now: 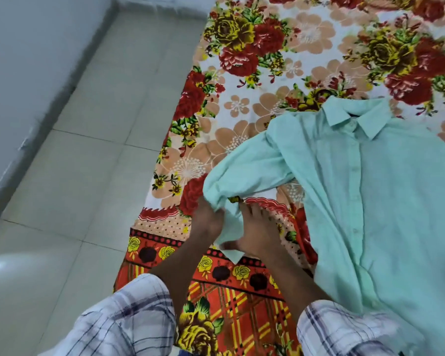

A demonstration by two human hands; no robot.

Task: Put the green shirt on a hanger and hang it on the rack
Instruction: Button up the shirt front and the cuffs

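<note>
Head view. Foreground: the person's plaid shirt sleeves, left [123,319] and right [344,332], with bare forearms reaching away from the camera over a bed covered by a floral bedsheet [267,80].

The green shirt [365,191] lies flat on the bedsheet, front up and buttoned. Its collar [355,116] is at the far end and its hem at the near right, so its long axis runs away from the person, leaning left toward the collar, and the body lies to the right of both hands. One sleeve [244,165] runs from the shoulder leftward and back toward the person, ending at the cuff [231,235] between the hands.

The left hand [207,219] has its fingers curled into the sleeve fabric just above the cuff, gripping it. The right hand [257,235] has its fingers [252,209] extended and spread on the bedsheet, with the thumb laid across the cuff; this reads as pressing rather than pinching. The right hand is the nearer to the shirt body and collar.

Neither hanger nor rack is in view; judged from this, the hanging step has not begun.

A dark label inside the collar is too small to read; no other writing is visible. Left of the bed: tiled floor [88,150] and wall [23,73].
</note>
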